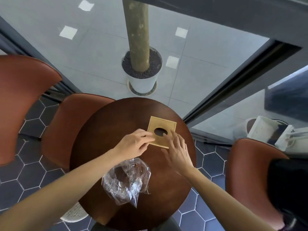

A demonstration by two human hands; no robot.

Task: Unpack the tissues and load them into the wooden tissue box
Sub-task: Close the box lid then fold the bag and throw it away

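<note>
A square wooden tissue box (164,124) with an oval hole in its lid stands on the round dark wooden table (103,130), toward the far side. My left hand (135,144) grips the box's near left edge with its fingertips. My right hand (177,149) lies against the near right edge, one fingertip at the rim of the hole. A crumpled clear plastic wrapper (127,180) lies empty on the table below my hands. No tissues show; the hole looks dark.
Brown chairs stand at the left (25,90), behind the table (66,124) and at the right (250,172). A white pot with a tree trunk (141,69) stands on the floor beyond the table. White bins (266,132) sit at the right.
</note>
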